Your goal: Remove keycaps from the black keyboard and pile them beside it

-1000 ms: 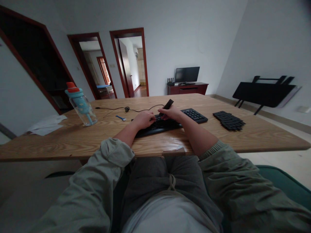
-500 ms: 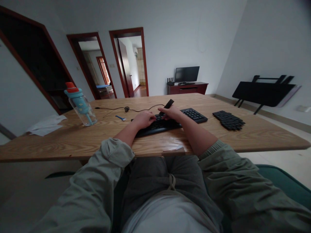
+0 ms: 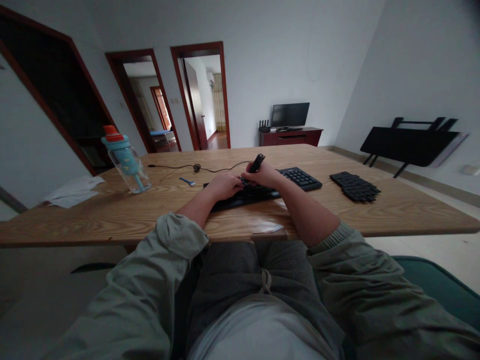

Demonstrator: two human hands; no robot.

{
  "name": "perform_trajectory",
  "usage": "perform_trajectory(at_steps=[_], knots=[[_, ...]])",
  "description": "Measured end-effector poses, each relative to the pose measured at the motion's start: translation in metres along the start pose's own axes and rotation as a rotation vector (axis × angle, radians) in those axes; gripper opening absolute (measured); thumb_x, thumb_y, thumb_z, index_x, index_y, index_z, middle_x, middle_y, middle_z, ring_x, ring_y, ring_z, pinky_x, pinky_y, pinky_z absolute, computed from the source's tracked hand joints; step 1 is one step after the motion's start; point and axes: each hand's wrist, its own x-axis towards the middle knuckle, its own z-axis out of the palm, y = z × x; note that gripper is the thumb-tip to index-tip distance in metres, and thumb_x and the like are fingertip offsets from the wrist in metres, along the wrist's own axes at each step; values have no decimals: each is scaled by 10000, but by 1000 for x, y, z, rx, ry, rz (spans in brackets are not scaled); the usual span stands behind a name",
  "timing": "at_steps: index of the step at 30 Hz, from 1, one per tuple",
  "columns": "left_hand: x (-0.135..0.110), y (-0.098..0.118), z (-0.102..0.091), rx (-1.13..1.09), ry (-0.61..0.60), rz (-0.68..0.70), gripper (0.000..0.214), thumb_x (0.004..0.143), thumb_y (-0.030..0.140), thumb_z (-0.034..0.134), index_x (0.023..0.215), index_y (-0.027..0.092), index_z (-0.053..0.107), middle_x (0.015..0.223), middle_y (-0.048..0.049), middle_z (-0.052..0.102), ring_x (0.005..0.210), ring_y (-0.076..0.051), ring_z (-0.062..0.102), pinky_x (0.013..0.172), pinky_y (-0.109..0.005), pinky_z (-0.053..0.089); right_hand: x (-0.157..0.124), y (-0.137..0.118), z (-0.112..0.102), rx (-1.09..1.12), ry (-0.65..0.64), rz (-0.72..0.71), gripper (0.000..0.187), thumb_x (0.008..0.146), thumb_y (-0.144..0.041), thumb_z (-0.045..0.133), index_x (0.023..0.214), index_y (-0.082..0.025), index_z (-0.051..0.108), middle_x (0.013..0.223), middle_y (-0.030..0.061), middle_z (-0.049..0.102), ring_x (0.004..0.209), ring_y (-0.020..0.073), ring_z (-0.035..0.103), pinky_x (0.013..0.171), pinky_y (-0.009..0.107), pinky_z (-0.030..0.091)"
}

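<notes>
A black keyboard (image 3: 301, 177) lies on the wooden table in front of me, its number pad showing past my right wrist. My right hand (image 3: 262, 176) is closed round a black stick-like tool (image 3: 257, 163), held slanted over the middle keys. Its lower end is hidden by my fingers, so its kind is unclear. My left hand (image 3: 228, 185) rests on the left part of the keyboard with its fingers curled and fingertips at the keys, close to the right hand. Much of the keyboard is covered by both hands.
On the table (image 3: 168, 215) lie a small blue-handled brush (image 3: 186, 182), a cable (image 3: 217, 170) with a bundled knot, white papers (image 3: 73, 191) and overlapping black flat pieces (image 3: 355, 187). A clear bottle (image 3: 129, 167) with a red and blue top stands at the left.
The black tool in my right hand has turned and now stands somewhat more upright, its top shifted slightly left. My left hand stays on the keyboard, moved slightly right.
</notes>
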Motion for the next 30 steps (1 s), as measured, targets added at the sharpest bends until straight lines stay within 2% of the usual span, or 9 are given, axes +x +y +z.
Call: perform_trajectory(at_steps=[7, 13, 17, 21, 25, 30], knots=[[0, -2, 3, -18, 5, -112, 212, 893, 307, 554, 957, 244, 747, 936, -38, 710, 880, -199, 641, 791, -293, 481, 3, 5, 2, 155, 36, 116, 192, 774, -237, 716, 752, -183, 533, 600, -40, 572, 565, 111, 595, 523, 212, 523], [1, -5, 7, -63, 21, -175, 237, 890, 309, 532, 978, 234, 739, 970, -45, 723, 914, -207, 645, 823, -298, 487, 0, 0, 3, 29, 113, 192, 259, 841, -363, 659, 704, -163, 569, 550, -3, 584, 446, 91, 525, 396, 182, 412], [0, -5, 7, -57, 19, -157, 221, 870, 270, 528, 960, 213, 722, 971, -54, 721, 908, -214, 645, 816, -305, 495, 0, 3, 5, -60, 105, 171, 334, 847, -460, 629, 697, -165, 581, 511, -1, 574, 418, 92, 510, 377, 177, 380], [-1, -5, 6, -57, 4, -172, 206, 864, 245, 524, 948, 209, 709, 964, -54, 717, 907, -209, 644, 816, -301, 495, 2, 8, 6, -67, 102, 150, 328, 845, -480, 617, 741, -170, 595, 524, -6, 579, 430, 102, 522, 384, 184, 393], [-1, -4, 5, -33, 10, -113, 199, 880, 245, 514, 905, 204, 706, 940, -57, 713, 888, -213, 642, 790, -306, 491, 1, 9, 6, -77, 69, 126, 289, 847, -440, 619, 749, -171, 581, 546, -12, 580, 437, 98, 514, 392, 190, 398], [-2, -6, 6, -17, 0, -65, 203, 891, 260, 527, 873, 205, 722, 954, -68, 713, 895, -215, 640, 802, -313, 486, -1, 3, 5, -73, -12, -2, 190, 816, -322, 663, 775, -178, 547, 591, -24, 589, 491, 99, 535, 443, 193, 437]])
